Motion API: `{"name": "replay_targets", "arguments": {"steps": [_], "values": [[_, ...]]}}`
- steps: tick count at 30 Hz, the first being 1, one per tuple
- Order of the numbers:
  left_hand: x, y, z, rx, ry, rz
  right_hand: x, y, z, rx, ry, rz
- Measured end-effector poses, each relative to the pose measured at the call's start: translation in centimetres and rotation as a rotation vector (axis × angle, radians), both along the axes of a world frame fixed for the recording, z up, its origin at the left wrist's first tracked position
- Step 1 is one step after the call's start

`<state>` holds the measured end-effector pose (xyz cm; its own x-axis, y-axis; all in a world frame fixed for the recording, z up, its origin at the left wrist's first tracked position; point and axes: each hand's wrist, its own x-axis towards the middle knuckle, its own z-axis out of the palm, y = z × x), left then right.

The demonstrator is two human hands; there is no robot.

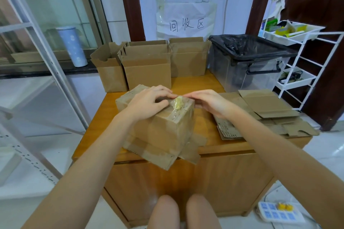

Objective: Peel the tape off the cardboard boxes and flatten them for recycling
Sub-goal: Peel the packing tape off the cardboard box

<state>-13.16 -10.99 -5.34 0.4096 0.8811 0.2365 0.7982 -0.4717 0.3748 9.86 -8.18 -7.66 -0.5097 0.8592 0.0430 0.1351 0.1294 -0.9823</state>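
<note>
Head view: the left hand (149, 100) presses curled fingers on the box (163, 126) at the table (214, 83) centre, the right hand (208, 102) pinches the lifted tape (177, 103) (a small tab); a sharp tug probably snaps it.

Both forearms reach forward toward 12 o'clock; left hand (149, 99) curls palm-down, right hand (208, 101) lies flatter, fingertips nearly meeting.
</note>
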Motion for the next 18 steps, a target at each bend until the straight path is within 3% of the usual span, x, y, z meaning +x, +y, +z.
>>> {"name": "replay_targets", "arguments": {"steps": [5,14,18], "values": [[0.12,-0.12,-0.12,0.000,-0.023,0.004,0.36,-0.54,-0.76,0.108,0.018,-0.096],[0.18,-0.30,-0.09,0.000,-0.021,0.017,-0.26,-0.70,-1.17,0.110,0.077,-0.131],[0.24,-0.36,-0.01,0.001,-0.020,0.017,-0.53,-0.71,-0.58,0.161,0.007,-0.145]]}}
